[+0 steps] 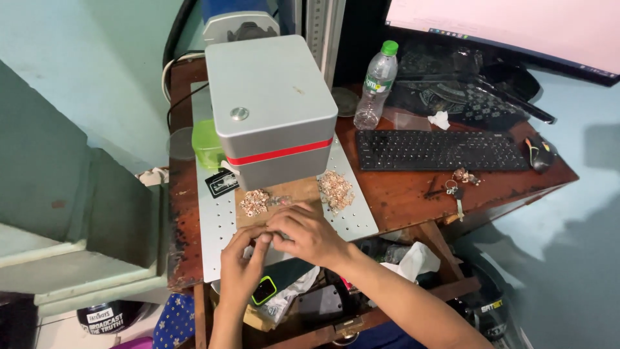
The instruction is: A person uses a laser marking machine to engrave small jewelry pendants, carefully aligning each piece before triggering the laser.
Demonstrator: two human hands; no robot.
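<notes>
Both hands meet at the near edge of the grey perforated plate (219,223) that lies under the boxy grey machine (271,106). My left hand (240,266) is curled, fingertips pinched together on something small; my right hand (309,232) arches over it, fingers bent down to the same spot. What they pinch is hidden between the fingertips, so I cannot tell its shape, though it looks like one of the small metal pieces heaped on the plate.

Two heaps of those pieces sit just in front of the machine: a smaller one (254,201) under its left corner, a larger one (336,189) under its right, both on a wooden board (298,192) laid over the plate. They are coppery and shiny.

I judge the pieces light, stiff and thin, likely slippery on the bare metal and easy to scatter with a careless sweep. A fingertip pinch by the edges, one piece at a time, looks the surest hold; a flat piece may need a nail under its rim.

A green tub (206,143) stands left of the machine, a black tag (221,183) below it. Right of the machine are a water bottle (376,85), a black keyboard (441,150), a mouse (539,152) and keys (457,189) on the wooden table (400,197).
</notes>
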